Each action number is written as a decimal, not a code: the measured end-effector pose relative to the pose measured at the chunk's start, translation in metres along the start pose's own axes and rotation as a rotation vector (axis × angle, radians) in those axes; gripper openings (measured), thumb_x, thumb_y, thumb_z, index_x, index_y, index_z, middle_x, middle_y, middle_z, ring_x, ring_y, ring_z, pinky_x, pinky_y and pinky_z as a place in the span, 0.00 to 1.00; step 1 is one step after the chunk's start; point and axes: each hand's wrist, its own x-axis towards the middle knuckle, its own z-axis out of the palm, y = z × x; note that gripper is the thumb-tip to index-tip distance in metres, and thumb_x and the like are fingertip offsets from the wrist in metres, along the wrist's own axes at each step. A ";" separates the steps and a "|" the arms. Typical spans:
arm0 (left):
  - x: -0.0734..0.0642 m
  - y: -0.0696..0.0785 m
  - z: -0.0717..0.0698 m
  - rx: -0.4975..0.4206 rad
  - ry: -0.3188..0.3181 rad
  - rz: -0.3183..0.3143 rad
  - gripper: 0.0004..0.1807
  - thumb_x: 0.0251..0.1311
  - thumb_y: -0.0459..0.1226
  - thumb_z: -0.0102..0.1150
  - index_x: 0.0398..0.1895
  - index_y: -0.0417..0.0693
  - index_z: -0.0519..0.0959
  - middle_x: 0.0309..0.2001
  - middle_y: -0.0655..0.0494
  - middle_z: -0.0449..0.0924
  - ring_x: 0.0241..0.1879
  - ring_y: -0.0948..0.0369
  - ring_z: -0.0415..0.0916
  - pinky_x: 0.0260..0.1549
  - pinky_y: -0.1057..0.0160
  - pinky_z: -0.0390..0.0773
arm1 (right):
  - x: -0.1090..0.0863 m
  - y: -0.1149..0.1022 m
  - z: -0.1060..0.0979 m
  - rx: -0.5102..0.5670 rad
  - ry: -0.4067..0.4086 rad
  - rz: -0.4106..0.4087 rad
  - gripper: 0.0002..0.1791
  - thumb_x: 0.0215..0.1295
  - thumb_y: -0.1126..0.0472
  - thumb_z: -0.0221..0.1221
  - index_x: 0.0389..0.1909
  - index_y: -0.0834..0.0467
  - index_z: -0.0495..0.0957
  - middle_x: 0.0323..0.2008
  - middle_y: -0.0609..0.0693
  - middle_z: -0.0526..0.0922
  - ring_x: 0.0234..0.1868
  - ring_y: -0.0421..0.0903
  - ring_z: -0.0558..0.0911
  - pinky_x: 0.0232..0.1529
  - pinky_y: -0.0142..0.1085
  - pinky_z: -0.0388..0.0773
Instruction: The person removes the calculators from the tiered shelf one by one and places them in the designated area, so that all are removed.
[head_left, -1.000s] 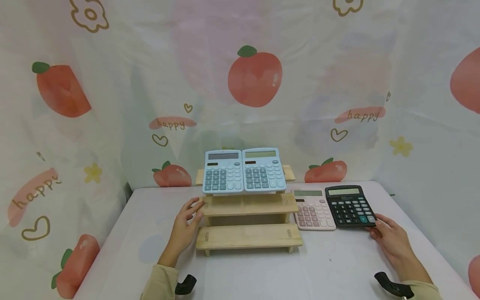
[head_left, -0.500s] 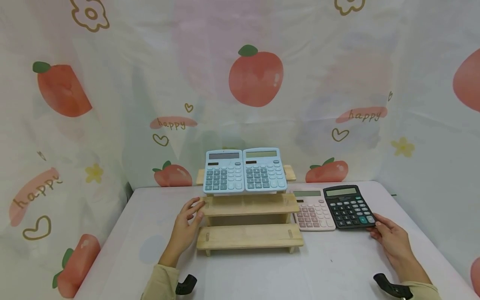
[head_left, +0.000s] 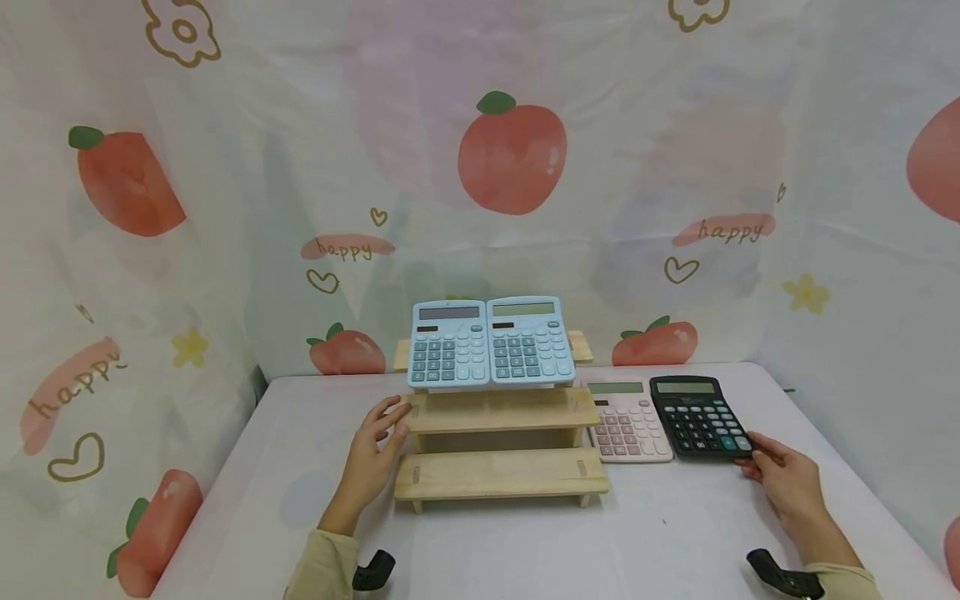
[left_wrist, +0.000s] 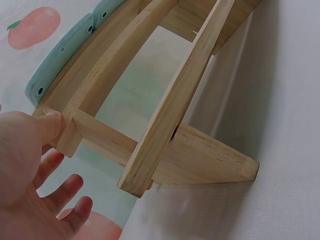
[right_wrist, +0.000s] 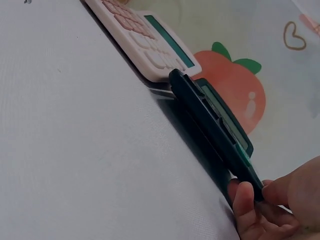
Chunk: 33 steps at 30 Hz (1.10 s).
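My left hand [head_left: 367, 462] is at the left end of a stepped wooden rack [head_left: 502, 472], pinching the end of its middle board between thumb [left_wrist: 50, 122] and index finger; the other fingers are spread. On the rack's top level, two light blue calculators [head_left: 448, 350] lean side by side. A black calculator [head_left: 701, 421] has its near right corner pinched by my right hand [head_left: 787, 483], thumb above and fingers beneath. In the right wrist view it is tilted, its held side raised off the table. A pink and white calculator [head_left: 628, 425] lies beside it, right of the rack.
A white cloth covers the table [head_left: 525, 550]. Behind and at both sides hangs a printed curtain [head_left: 510, 250] with fruit and "happy" motifs. The rack's two lower boards bear nothing. Black wrist mounts [head_left: 783, 573] sit by both sleeves.
The black calculator has tilted, so its face and display look shorter in the head view. My right hand has shifted slightly. My left hand and the rack have stayed in place.
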 end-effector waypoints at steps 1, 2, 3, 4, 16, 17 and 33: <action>0.000 0.000 0.000 0.001 0.000 0.000 0.21 0.72 0.38 0.57 0.64 0.40 0.78 0.71 0.39 0.68 0.68 0.39 0.69 0.56 0.37 0.74 | 0.000 0.000 0.000 -0.014 0.002 0.001 0.27 0.79 0.69 0.37 0.76 0.70 0.55 0.68 0.73 0.64 0.31 0.26 0.79 0.35 0.27 0.83; 0.000 0.000 0.000 0.001 0.000 0.001 0.21 0.72 0.38 0.57 0.64 0.40 0.78 0.71 0.39 0.68 0.68 0.39 0.69 0.57 0.37 0.74 | -0.001 0.000 -0.001 -0.024 0.001 0.000 0.27 0.79 0.69 0.36 0.76 0.70 0.54 0.70 0.73 0.63 0.31 0.26 0.79 0.35 0.27 0.83; 0.001 0.000 0.000 0.002 0.001 0.001 0.21 0.72 0.38 0.57 0.64 0.40 0.78 0.71 0.40 0.68 0.68 0.39 0.69 0.57 0.37 0.74 | -0.001 -0.001 -0.001 -0.032 -0.002 -0.002 0.27 0.79 0.69 0.36 0.76 0.69 0.54 0.71 0.73 0.62 0.31 0.26 0.79 0.35 0.27 0.83; 0.001 0.001 0.000 0.001 0.002 0.002 0.21 0.72 0.38 0.57 0.64 0.40 0.78 0.71 0.40 0.69 0.68 0.39 0.69 0.57 0.37 0.74 | -0.002 -0.001 -0.002 -0.039 -0.003 -0.006 0.27 0.79 0.68 0.35 0.77 0.69 0.54 0.71 0.74 0.61 0.30 0.26 0.79 0.34 0.26 0.82; 0.001 0.001 -0.002 -0.018 -0.007 0.004 0.22 0.72 0.38 0.57 0.65 0.39 0.77 0.72 0.40 0.67 0.68 0.40 0.68 0.57 0.36 0.73 | -0.006 -0.006 0.004 -0.155 0.079 -0.035 0.27 0.79 0.66 0.37 0.75 0.67 0.60 0.65 0.69 0.69 0.27 0.32 0.74 0.26 0.28 0.77; 0.001 0.001 -0.002 -0.016 -0.005 0.004 0.22 0.72 0.38 0.57 0.65 0.39 0.77 0.72 0.40 0.68 0.68 0.40 0.68 0.57 0.37 0.73 | -0.006 -0.006 0.004 -0.164 0.082 -0.033 0.27 0.79 0.66 0.37 0.75 0.66 0.60 0.65 0.69 0.69 0.27 0.33 0.74 0.26 0.28 0.76; -0.001 -0.002 0.000 -0.012 -0.007 0.003 0.21 0.72 0.38 0.57 0.65 0.40 0.77 0.72 0.42 0.68 0.68 0.40 0.69 0.56 0.38 0.74 | -0.009 -0.004 0.003 -0.222 0.063 -0.057 0.26 0.79 0.64 0.42 0.74 0.68 0.61 0.64 0.72 0.70 0.27 0.34 0.73 0.25 0.28 0.75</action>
